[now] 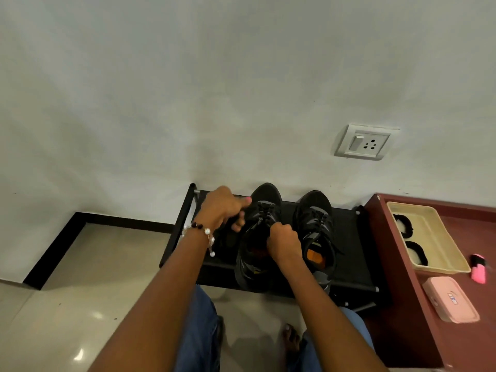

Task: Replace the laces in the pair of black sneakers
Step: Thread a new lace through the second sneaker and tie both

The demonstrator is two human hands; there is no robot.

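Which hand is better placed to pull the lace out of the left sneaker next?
The right hand, probably: it already grips at the lace of the left sneaker. The left hand sits beside the shoe.

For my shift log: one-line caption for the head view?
Both hands, left and right, work the lace on the left sneaker atop a black rack.

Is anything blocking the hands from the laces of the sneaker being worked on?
Nothing visible: the left hand and the right hand are already at the laces of the left sneaker on the black rack.
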